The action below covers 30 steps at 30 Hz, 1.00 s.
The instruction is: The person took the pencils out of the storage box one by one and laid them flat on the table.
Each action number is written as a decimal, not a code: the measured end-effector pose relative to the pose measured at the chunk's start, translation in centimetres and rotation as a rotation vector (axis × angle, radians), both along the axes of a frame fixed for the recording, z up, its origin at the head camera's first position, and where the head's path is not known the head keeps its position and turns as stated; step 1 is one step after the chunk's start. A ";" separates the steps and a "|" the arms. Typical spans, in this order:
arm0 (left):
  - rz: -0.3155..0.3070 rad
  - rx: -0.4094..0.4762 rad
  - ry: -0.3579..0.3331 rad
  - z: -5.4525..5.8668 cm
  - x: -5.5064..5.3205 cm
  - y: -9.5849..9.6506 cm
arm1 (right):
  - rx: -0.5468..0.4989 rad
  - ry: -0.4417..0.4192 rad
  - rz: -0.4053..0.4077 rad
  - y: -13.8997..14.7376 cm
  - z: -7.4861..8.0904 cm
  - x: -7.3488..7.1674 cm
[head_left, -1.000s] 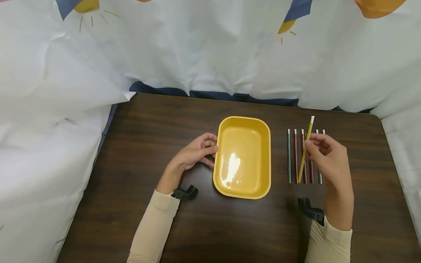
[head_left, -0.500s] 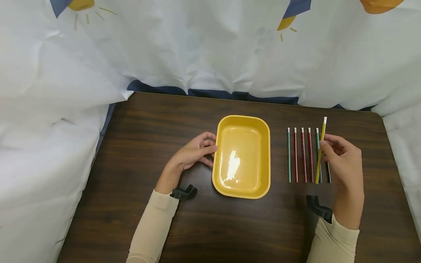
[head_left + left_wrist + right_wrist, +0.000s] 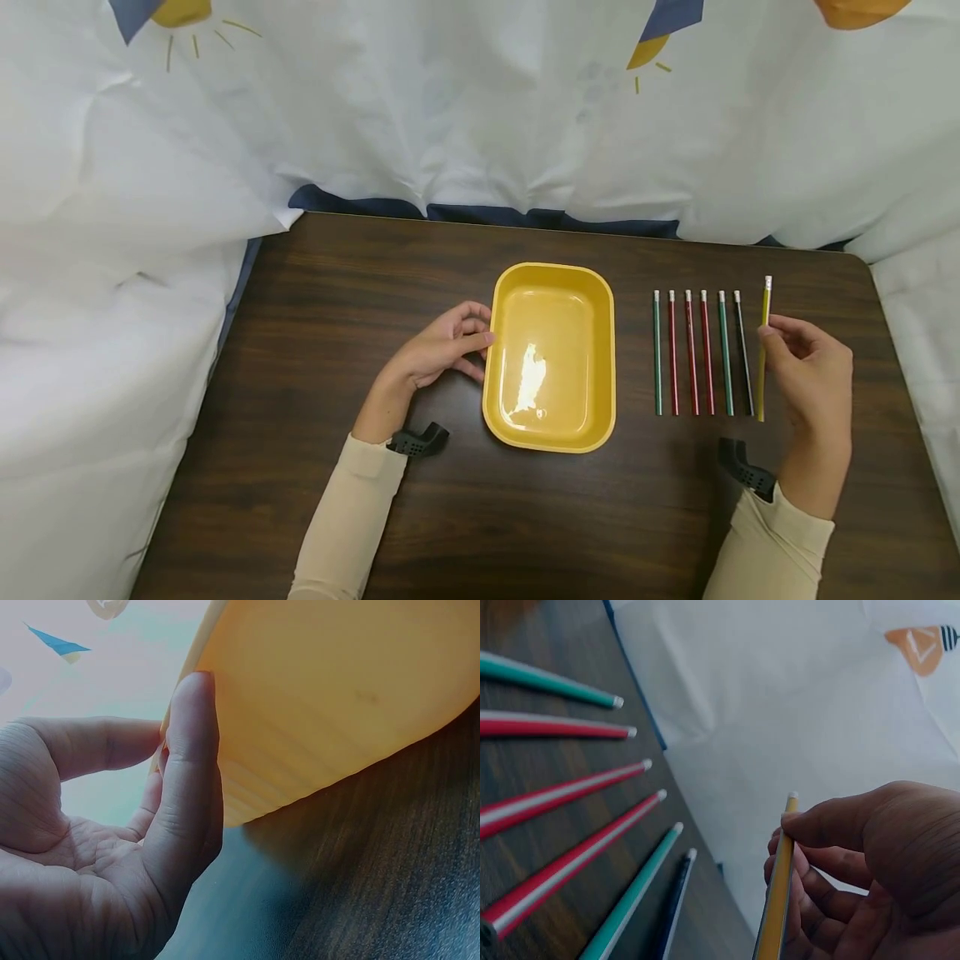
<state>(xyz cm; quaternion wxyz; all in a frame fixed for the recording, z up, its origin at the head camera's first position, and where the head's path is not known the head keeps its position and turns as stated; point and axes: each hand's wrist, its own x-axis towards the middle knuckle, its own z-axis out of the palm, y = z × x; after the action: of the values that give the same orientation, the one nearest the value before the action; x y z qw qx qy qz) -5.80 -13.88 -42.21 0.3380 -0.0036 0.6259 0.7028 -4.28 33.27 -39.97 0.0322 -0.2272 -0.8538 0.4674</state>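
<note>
A yellow pencil (image 3: pixel 767 302) is pinched between the thumb and fingers of my right hand (image 3: pixel 815 375), its white eraser end pointing away from me. It stands at the right end of a row of pencils; whether it touches the table cannot be told. That row holds a green pencil (image 3: pixel 657 354), three red pencils (image 3: pixel 692 354), another green pencil (image 3: pixel 725 354) and a dark pencil (image 3: pixel 743 354), roughly parallel, erasers at the far side. My left hand (image 3: pixel 448 346) pinches the left rim of a yellow tray (image 3: pixel 558 333); the left wrist view shows fingers (image 3: pixel 191 772) against its outer wall.
The dark brown wooden table (image 3: pixel 450 525) carries all these things. A white curtain (image 3: pixel 480 108) with printed shapes hangs along its far edge, and white cloth borders the left and right sides. Black wrist cameras (image 3: pixel 746 471) sit on both wrists.
My right hand has carried the yellow pencil rightward, from above the row to its right end, and straightened it. The dark pencil has come into full view. The left hand still holds the tray.
</note>
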 end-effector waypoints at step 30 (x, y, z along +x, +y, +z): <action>-0.016 0.019 0.020 -0.3 0.1 0.2 | 0.323 -0.126 0.055 2.4 -3.9 -1.6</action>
<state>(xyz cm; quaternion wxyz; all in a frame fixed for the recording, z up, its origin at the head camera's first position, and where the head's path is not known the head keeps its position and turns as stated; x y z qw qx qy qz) -5.72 -13.68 -42.47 0.3374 0.0116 0.6225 0.7061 -5.86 35.72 -43.84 0.0020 -0.2244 -0.9240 0.3097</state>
